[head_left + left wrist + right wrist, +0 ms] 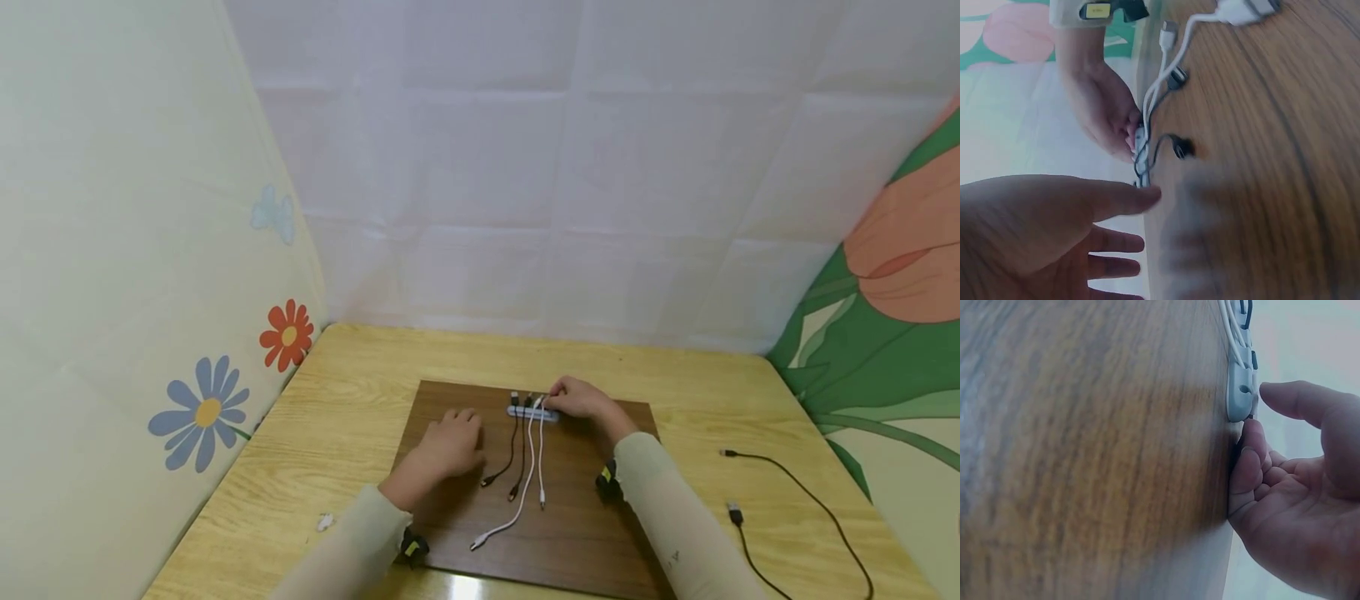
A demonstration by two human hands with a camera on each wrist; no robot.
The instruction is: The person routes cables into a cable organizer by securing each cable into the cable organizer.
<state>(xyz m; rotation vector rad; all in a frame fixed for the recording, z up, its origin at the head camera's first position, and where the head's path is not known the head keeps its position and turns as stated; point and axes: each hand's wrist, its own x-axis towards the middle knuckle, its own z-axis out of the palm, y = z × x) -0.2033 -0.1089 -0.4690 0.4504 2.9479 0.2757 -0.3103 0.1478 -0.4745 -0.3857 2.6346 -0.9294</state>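
A pale blue-grey cable holder [551,416] lies near the far edge of a brown wooden board [592,517]. Two black cables [523,446] and two white cables [541,467] run through it, tails toward the person. At the holder's right end, my right hand [581,400] pinches the end of the rightmost white cable. The right wrist view puts its thumb and curled fingers [1249,469] around that end, just behind the holder [1239,403]. My left hand [448,446], fingers loosely extended, is at the board's left part and holds nothing.
Right of the board, a loose black cable [817,500] with two plug ends lies on the yellow wood-grain table [360,383]. A small white scrap [325,522] is on the left. White sheeting [487,208] rises behind the table, with flower-printed sheets at both sides.
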